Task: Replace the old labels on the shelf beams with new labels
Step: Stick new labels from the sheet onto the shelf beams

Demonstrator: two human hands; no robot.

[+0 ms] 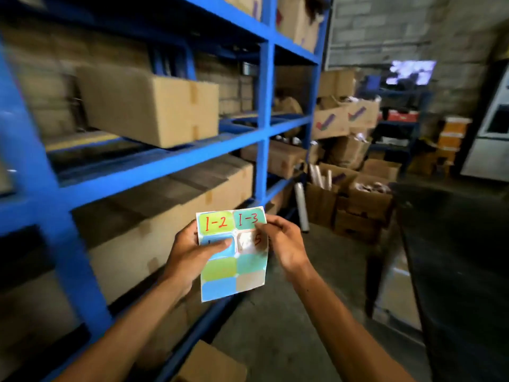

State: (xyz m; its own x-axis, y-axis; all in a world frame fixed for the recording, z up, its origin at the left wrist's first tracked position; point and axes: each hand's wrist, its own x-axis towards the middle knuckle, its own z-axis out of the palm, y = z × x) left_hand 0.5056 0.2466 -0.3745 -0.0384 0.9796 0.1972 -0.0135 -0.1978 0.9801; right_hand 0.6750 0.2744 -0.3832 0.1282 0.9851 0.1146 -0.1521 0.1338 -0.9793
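I hold a sheet of coloured sticker labels (pixel 232 274) upright in front of me, low in the view. Its top row reads "1-2" on green and "1-3" on teal in red marker. My left hand (pixel 190 255) grips the sheet's left side, thumb lying across a blue label. My right hand (pixel 283 244) pinches the sheet's upper right edge, fingertips on the "1-3" label and a glossy label marked "5". The blue shelf beams (pixel 154 164) run along my left; no label is visible on them.
The blue rack's upright (pixel 264 119) stands just beyond the sheet. Cardboard boxes (pixel 148 106) fill the shelves. Open boxes and plastic rolls (pixel 349 194) crowd the floor ahead. A dark table edge (pixel 429 271) lies at my right.
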